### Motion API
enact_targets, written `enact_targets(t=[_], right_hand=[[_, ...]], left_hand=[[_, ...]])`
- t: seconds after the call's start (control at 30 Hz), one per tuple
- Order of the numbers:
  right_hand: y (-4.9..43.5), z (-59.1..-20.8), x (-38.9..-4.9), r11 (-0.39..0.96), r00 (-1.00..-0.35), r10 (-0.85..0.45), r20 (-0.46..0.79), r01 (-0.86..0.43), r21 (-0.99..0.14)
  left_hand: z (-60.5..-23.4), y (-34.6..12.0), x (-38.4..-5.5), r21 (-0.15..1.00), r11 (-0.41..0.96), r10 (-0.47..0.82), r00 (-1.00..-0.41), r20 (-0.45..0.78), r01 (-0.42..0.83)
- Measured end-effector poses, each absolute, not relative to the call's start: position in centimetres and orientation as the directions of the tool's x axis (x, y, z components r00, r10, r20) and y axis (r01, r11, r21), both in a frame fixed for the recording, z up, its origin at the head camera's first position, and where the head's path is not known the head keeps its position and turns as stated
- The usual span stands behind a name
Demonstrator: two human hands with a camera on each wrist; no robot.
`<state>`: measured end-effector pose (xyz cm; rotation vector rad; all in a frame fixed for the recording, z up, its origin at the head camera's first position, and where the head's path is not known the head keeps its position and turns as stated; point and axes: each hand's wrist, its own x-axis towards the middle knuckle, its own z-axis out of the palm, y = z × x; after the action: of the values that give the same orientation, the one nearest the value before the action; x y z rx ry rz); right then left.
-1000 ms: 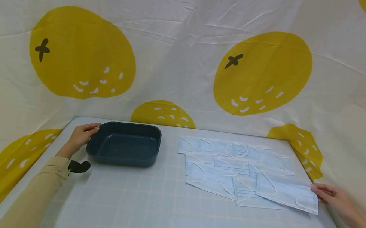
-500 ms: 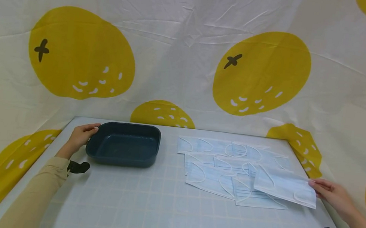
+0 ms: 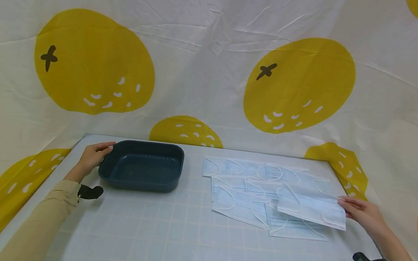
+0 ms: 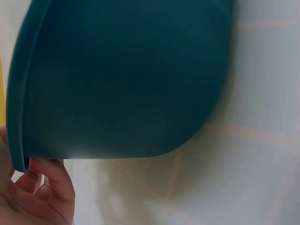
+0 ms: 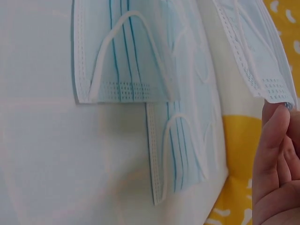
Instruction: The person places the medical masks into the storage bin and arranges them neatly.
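My left hand (image 3: 91, 156) grips the left rim of a dark teal rectangular tub (image 3: 139, 183); in the left wrist view the fingers (image 4: 56, 180) curl under its lip. The tub's visible inside holds nothing. On the right, my right hand (image 3: 364, 213) pinches the short edge of a light blue disposable face mask (image 3: 312, 207) between thumb and fingers. That mask (image 5: 260, 51) hangs raised above the others in the right wrist view, its ear loops loose. Beneath and left of it, several more face masks (image 3: 239, 207) lie overlapping in rows.
A pale checked cloth (image 3: 166, 237) covers the table. Behind it and at both sides hangs a white curtain (image 3: 207, 74) printed with big yellow fruit shapes. The tub stands at the back left, apart from the masks.
My right hand has carried the pinched mask left and a little farther back, over the other masks. My left hand and the tub have stayed in place.
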<state>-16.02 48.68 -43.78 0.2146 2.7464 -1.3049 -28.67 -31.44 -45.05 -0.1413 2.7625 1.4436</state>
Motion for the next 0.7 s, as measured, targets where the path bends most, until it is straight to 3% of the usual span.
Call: enact_targets(t=[0.2,0.7], right_hand=[[47.1,-43.5,-16.7,0.611,-0.992,0.038,-0.117,0.116,-0.783],[43.1,-44.0,-18.8,0.600,-0.989,0.067,-0.132,0.146,-0.786]], left_hand=[[-45.1,-31.4,-28.7,0.818,0.567,-0.075,-0.995,-0.063,-0.095],[-45.1,-31.2,-28.7,0.823,0.561,-0.093,-0.995,-0.047,-0.091]])
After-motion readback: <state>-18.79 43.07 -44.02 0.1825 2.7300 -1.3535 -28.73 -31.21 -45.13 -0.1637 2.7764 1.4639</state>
